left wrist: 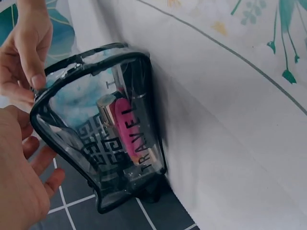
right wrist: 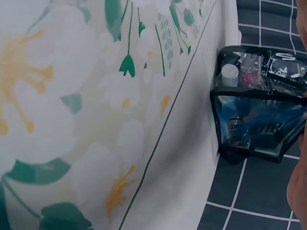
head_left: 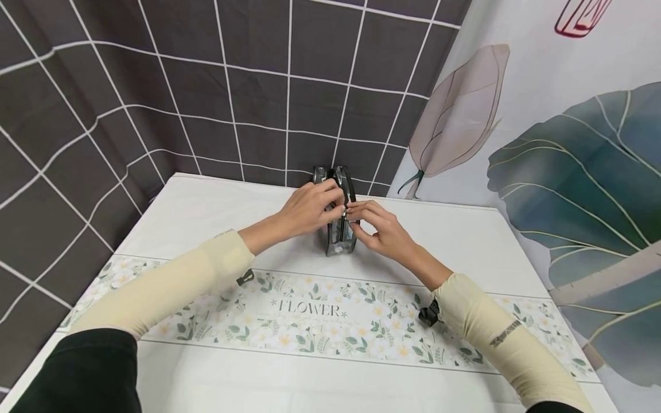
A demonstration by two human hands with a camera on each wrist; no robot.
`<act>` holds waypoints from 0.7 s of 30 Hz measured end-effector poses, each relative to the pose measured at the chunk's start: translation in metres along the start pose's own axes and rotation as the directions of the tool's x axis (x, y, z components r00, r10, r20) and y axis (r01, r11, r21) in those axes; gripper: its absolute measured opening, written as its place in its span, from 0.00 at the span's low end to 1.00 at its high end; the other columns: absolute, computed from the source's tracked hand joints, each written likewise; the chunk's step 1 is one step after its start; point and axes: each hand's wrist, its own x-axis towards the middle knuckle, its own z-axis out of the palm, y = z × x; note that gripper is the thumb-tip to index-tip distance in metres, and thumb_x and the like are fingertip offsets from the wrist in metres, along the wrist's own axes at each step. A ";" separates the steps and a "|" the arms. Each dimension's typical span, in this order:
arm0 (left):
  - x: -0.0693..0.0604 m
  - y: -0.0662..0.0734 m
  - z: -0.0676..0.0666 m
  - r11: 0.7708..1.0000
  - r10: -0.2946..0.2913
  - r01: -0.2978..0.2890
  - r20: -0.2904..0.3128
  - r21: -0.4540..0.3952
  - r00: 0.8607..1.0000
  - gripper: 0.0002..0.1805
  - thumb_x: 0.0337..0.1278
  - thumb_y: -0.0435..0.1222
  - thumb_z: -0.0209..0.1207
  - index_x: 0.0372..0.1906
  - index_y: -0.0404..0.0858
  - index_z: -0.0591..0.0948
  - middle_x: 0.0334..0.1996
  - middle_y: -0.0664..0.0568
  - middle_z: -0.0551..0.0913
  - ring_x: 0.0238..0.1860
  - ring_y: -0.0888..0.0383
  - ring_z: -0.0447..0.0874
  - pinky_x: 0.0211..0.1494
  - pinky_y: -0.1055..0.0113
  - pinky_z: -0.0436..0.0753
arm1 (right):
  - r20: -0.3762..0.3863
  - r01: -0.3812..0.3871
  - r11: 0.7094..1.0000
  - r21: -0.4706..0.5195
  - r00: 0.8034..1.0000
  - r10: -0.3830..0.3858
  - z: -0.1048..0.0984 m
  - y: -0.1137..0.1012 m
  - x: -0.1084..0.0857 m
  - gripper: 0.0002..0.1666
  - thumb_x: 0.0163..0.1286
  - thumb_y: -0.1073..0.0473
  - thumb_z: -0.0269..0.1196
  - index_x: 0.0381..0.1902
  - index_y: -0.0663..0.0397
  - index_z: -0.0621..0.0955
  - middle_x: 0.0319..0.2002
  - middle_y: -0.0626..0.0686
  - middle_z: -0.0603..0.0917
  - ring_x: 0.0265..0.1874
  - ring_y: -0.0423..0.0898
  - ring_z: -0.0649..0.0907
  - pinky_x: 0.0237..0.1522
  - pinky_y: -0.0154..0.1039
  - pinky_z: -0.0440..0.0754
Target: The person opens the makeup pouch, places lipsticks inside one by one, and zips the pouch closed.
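Observation:
A clear toiletry bag (head_left: pixel 341 248) with black trim stands upright on the table near its back edge. Through its wall, printed TRAVEL, a pink tube (left wrist: pixel 125 125) shows in the left wrist view. The right wrist view shows a white-capped bottle (right wrist: pixel 230 75) inside. My left hand (head_left: pixel 312 207) is at the bag's top, thumb and forefinger pinching at the zipper beside the small metal pull (head_left: pixel 344 213). From the other side my right hand (head_left: pixel 381 228) meets it, fingertips and thumb pinching the zippered edge. The fingers partly hide the zipper, so how far it is unzipped is unclear.
A white table cover (head_left: pixel 222 203) with a floral band reading FLOWER lies under both forearms. Behind it hangs a dark cloth with a white grid (head_left: pixel 258 97). A leaf-print curtain (head_left: pixel 537 51) hangs at the right. Black straps (head_left: pixel 428 314) show near the wrists.

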 end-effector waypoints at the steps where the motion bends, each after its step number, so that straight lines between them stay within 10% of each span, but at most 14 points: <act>1: 0.001 -0.001 -0.001 1.000 -0.016 0.016 0.010 -0.004 1.000 0.08 0.81 0.40 0.63 0.42 0.43 0.87 0.43 0.50 0.84 0.36 0.52 0.78 0.43 0.58 0.78 | -0.001 0.005 1.000 0.013 1.000 -0.005 0.000 0.000 0.001 0.12 0.70 0.75 0.73 0.50 0.63 0.91 0.58 0.62 0.92 0.64 0.62 0.90 0.75 0.48 0.87; 13: 0.012 -0.016 0.000 0.980 -0.194 0.197 0.098 -0.027 0.976 0.09 0.81 0.43 0.61 0.43 0.44 0.86 0.59 0.47 0.81 0.62 0.42 0.78 0.65 0.46 0.79 | 0.044 -0.001 0.998 0.065 0.999 -0.002 -0.004 0.005 0.003 0.13 0.71 0.77 0.69 0.50 0.61 0.90 0.55 0.60 0.91 0.65 0.63 0.89 0.78 0.42 0.84; 21: 0.019 -0.020 0.000 0.966 -0.248 0.255 0.131 -0.040 0.960 0.09 0.80 0.43 0.60 0.46 0.43 0.86 0.64 0.47 0.79 0.64 0.41 0.78 0.66 0.44 0.79 | 0.128 0.114 0.994 -0.003 0.985 -0.112 -0.015 0.006 0.006 0.29 0.70 0.81 0.63 0.63 0.57 0.92 0.57 0.63 0.87 0.68 0.67 0.86 0.58 0.55 0.91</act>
